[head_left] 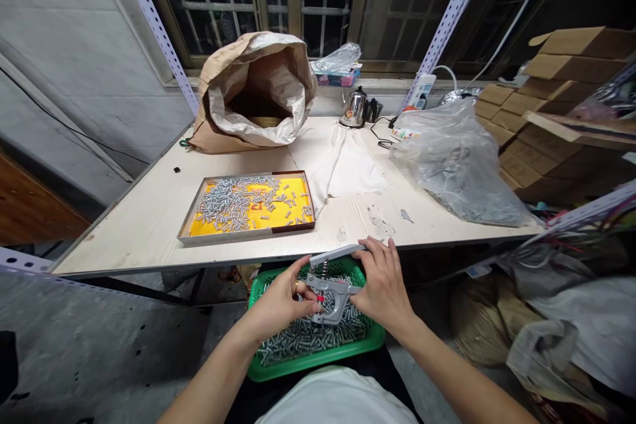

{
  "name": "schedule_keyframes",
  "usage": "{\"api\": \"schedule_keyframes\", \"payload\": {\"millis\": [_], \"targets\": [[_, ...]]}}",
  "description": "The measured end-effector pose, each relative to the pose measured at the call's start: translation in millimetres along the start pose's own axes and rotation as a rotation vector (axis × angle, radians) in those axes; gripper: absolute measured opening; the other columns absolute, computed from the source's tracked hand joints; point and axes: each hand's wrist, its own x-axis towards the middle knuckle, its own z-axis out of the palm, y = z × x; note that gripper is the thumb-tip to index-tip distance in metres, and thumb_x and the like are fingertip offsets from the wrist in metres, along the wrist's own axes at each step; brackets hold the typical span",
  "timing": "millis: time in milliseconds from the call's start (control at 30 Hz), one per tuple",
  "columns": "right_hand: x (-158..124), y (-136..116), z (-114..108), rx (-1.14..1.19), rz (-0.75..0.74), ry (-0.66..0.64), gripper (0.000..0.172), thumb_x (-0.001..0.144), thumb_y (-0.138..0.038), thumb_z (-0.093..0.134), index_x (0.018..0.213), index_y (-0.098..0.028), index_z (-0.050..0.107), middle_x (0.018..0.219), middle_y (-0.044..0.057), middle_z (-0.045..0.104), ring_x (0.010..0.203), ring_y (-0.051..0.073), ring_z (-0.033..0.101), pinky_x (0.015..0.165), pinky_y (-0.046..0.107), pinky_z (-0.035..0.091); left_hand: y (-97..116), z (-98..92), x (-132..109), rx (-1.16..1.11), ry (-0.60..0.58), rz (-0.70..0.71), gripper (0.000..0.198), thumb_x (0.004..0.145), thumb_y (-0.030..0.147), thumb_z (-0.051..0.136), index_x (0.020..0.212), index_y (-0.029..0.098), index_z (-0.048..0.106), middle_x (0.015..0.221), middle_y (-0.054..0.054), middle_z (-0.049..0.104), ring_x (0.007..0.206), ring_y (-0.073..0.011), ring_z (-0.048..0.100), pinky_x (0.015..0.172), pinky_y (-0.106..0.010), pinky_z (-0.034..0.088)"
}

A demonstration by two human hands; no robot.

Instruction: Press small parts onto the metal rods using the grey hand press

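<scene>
My right hand [385,285] is closed round the handles of grey metal hand-press pliers [340,303], which have a spring and a red part near the jaw. At the jaw, my left hand [285,298] has its thumb and fingers drawn together; whatever small piece they pinch is hidden. One left finger reaches up to the top of the pliers. Below both hands, a green plastic basket [318,366] sits at my lap, filled with many small metal screw-like parts [308,339].
On the table [134,212], a shallow tray [238,236] holds small silver pieces on a yellow sheet. Behind it lies an open paper sack [209,112]. A white cloth [355,169], a metal kettle [354,109] and a clear plastic bag [457,159] are farther right, beside stacked cardboard boxes [546,152].
</scene>
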Motion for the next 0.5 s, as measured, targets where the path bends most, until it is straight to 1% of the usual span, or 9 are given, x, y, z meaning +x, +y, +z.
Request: {"api": "schedule_keyframes", "payload": {"millis": [67, 133, 167, 233, 300, 333, 400, 467, 500], "targets": [[-0.3, 4.5, 4.4, 0.0, -0.027, 0.025, 0.04, 0.064, -0.021, 0.055, 0.103, -0.014, 0.049, 0.105, 0.013, 0.058, 0.102, 0.025, 0.051, 0.097, 0.044, 0.038, 2.1, -2.9, -3.9, 0.002, 0.02, 0.032, 0.097, 0.067, 0.029, 0.076, 0.144, 0.014, 0.02, 0.073, 0.002, 0.059, 0.076, -0.0163, 0.056, 0.072, -0.03, 0.04], [0.9, 9.9, 10.5, -0.046, -0.066, -0.049, 0.045, 0.064, -0.018, 0.052, 0.108, -0.011, 0.049, 0.096, 0.011, 0.06, 0.09, 0.023, 0.052, 0.082, 0.036, 0.045, 5.4, -4.5, -7.8, 0.017, 0.094, 0.072, 0.089, 0.07, 0.037, 0.073, 0.142, 0.015, 0.025, 0.082, -0.002, 0.063, 0.081, -0.0166, 0.056, 0.073, -0.029, 0.038], [2.3, 12.5, 14.0, -0.074, -0.089, -0.108, 0.042, 0.063, -0.016, 0.05, 0.105, -0.011, 0.051, 0.091, 0.01, 0.06, 0.086, 0.022, 0.053, 0.075, 0.033, 0.044, 7.1, -4.4, -9.2, 0.025, 0.151, 0.084, 0.084, 0.071, 0.041, 0.071, 0.139, 0.015, 0.03, 0.085, -0.004, 0.064, 0.081, -0.0167, 0.055, 0.073, -0.028, 0.038], [6.6, 16.3, 21.4, -0.116, -0.138, -0.216, 0.026, 0.063, -0.015, 0.048, 0.087, -0.016, 0.055, 0.076, 0.006, 0.059, 0.076, 0.019, 0.053, 0.064, 0.028, 0.041, 9.3, -2.5, -10.0, 0.03, 0.269, 0.084, 0.072, 0.072, 0.049, 0.068, 0.129, 0.013, 0.043, 0.087, -0.006, 0.066, 0.077, -0.0163, 0.054, 0.068, -0.027, 0.037], [12.2, 16.9, 27.6, -0.127, -0.172, -0.276, 0.011, 0.063, -0.015, 0.048, 0.072, -0.02, 0.052, 0.064, 0.002, 0.056, 0.065, 0.017, 0.051, 0.056, 0.026, 0.034, 8.8, 0.9, -8.5, 0.015, 0.35, 0.072, 0.059, 0.071, 0.054, 0.065, 0.113, 0.013, 0.055, 0.084, -0.007, 0.067, 0.069, -0.0149, 0.052, 0.064, -0.026, 0.036], [15.1, 16.0, 29.6, -0.135, -0.182, -0.3, 0.007, 0.063, -0.015, 0.049, 0.068, -0.02, 0.05, 0.061, 0.001, 0.055, 0.061, 0.016, 0.049, 0.054, 0.026, 0.031, 7.6, 2.8, -7.4, 0.003, 0.37, 0.067, 0.053, 0.071, 0.056, 0.064, 0.102, 0.013, 0.059, 0.081, -0.007, 0.067, 0.067, -0.0144, 0.052, 0.062, -0.026, 0.036], [20.3, 12.2, 30.2, -0.159, -0.181, -0.329, 0.004, 0.065, -0.017, 0.052, 0.067, -0.02, 0.05, 0.06, 0.001, 0.054, 0.059, 0.015, 0.048, 0.053, 0.026, 0.028, 3.9, 6.1, -5.5, -0.011, 0.371, 0.057, 0.047, 0.071, 0.059, 0.061, 0.083, 0.013, 0.064, 0.074, -0.006, 0.066, 0.064, -0.014, 0.051, 0.061, -0.025, 0.036], [24.1, 7.3, 26.0, -0.186, -0.154, -0.325, 0.006, 0.068, -0.02, 0.054, 0.073, -0.019, 0.051, 0.067, 0.003, 0.057, 0.065, 0.016, 0.049, 0.057, 0.027, 0.029, 0.3, 8.5, -4.9, -0.007, 0.35, 0.044, 0.047, 0.071, 0.059, 0.059, 0.071, 0.013, 0.067, 0.066, -0.004, 0.064, 0.061, -0.0142, 0.05, 0.059, -0.025, 0.035], [25.3, 5.0, 22.6, -0.199, -0.133, -0.315, 0.009, 0.069, -0.022, 0.054, 0.077, -0.019, 0.052, 0.071, 0.004, 0.057, 0.069, 0.017, 0.05, 0.06, 0.028, 0.031, -1.0, 9.4, -5.3, -0.001, 0.339, 0.037, 0.045, 0.072, 0.058, 0.06, 0.069, 0.014, 0.068, 0.064, -0.004, 0.063, 0.061, -0.0143, 0.05, 0.059, -0.025, 0.034]]}}
